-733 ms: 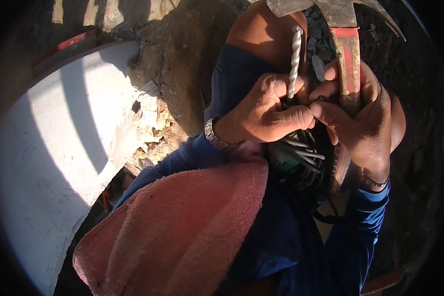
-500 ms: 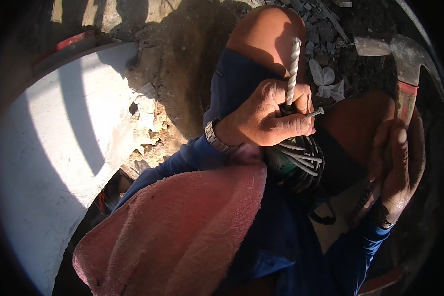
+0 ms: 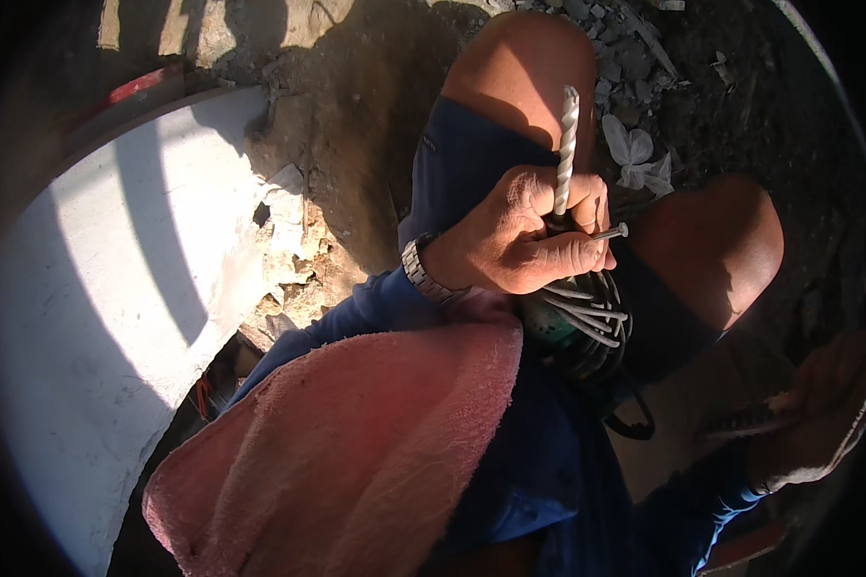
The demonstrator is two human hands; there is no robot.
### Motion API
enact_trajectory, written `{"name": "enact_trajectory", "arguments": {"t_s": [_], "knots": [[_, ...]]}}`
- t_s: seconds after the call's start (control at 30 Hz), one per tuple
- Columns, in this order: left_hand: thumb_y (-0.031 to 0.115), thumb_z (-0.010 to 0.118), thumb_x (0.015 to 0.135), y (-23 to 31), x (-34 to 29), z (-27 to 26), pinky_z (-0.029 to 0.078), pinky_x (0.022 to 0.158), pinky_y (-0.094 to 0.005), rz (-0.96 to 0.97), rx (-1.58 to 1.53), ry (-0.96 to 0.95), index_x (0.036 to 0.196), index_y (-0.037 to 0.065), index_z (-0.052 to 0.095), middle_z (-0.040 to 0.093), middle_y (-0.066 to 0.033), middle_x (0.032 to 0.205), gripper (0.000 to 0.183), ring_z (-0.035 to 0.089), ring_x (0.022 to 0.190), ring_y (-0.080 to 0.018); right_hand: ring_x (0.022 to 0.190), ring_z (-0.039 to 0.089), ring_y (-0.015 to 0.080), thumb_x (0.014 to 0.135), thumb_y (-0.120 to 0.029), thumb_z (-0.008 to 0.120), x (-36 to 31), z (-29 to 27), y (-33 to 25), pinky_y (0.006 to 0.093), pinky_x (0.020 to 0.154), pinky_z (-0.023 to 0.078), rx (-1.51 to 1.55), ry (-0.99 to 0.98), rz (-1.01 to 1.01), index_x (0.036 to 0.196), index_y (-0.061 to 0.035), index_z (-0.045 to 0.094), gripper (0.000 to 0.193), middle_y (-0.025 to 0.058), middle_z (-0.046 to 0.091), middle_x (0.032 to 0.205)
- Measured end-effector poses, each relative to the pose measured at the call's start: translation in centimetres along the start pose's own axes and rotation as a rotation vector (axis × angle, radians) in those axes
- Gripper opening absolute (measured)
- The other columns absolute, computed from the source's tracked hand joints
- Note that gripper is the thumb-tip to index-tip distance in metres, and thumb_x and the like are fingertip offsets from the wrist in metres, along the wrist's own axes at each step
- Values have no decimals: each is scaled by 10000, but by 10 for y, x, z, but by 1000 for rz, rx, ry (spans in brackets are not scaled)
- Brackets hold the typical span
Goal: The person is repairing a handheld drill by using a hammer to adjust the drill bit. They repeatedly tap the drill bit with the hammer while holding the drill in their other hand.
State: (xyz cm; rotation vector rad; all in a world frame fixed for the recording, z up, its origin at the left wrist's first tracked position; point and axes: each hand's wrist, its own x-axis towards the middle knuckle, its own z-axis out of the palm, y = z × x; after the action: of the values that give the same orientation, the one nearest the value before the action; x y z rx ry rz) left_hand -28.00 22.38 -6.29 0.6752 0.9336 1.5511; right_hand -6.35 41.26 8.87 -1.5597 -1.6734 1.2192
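My left hand [image 3: 520, 236], with a metal watch on its wrist, is closed over the front of a green power drill [image 3: 548, 322]. A spiral masonry bit [image 3: 567, 149] stands up out of the fist. Between thumb and fingers the same hand pinches a metal nail [image 3: 610, 233], its flat head pointing right. Loops of grey cord [image 3: 587, 322] are bundled round the drill, which rests by my lap. My right hand [image 3: 813, 413] is low at the right edge, dim and blurred; its fingers and anything in them cannot be made out. No hammer shows now.
A pink towel [image 3: 346, 442] hangs over my front. A large white slab [image 3: 115, 288] with a broken edge lies to the left. Broken stone bits [image 3: 625, 67] and a crumpled clear plastic bag [image 3: 635, 154] lie beyond my knees. A red-edged piece [image 3: 144, 85] is at the far left.
My right hand has dropped down and to the right, and the hammer it held upright has gone from view. My left hand, drill and nail have barely shifted.
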Motion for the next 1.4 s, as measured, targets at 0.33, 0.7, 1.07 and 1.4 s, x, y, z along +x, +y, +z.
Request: {"name": "enact_trajectory", "arguments": {"t_s": [0.33,0.7,1.07,1.4], "knots": [[63,679,939,-7,4,1,595,844,-333,72,-89,8,763,25,462,585,-78,801,282,677,780,-156,555,457,59,1065,-234,470,26,-61,17,189,498,352,-76,-191,1,1486,-3,459,481,13,549,767],[86,674,940,0,5,-4,559,920,-385,-55,-78,-77,764,27,480,619,-64,760,268,670,766,-143,533,480,76,1041,-200,511,-12,-5,4,195,506,359,-22,-383,-76,1509,21,407,528,83,609,848],[164,687,960,14,14,-9,550,760,-329,-54,-14,-119,763,26,531,653,-72,784,287,672,758,-155,470,422,85,1040,-308,546,-23,3,19,233,419,334,-136,-395,-243,1531,34,321,639,25,468,664],[139,715,933,0,16,-7,530,707,-303,-91,-225,-77,763,28,526,630,-71,776,277,647,735,-150,526,436,59,1054,-268,527,-27,10,31,212,482,345,-258,-584,-348,1525,47,347,595,50,544,744]]}}
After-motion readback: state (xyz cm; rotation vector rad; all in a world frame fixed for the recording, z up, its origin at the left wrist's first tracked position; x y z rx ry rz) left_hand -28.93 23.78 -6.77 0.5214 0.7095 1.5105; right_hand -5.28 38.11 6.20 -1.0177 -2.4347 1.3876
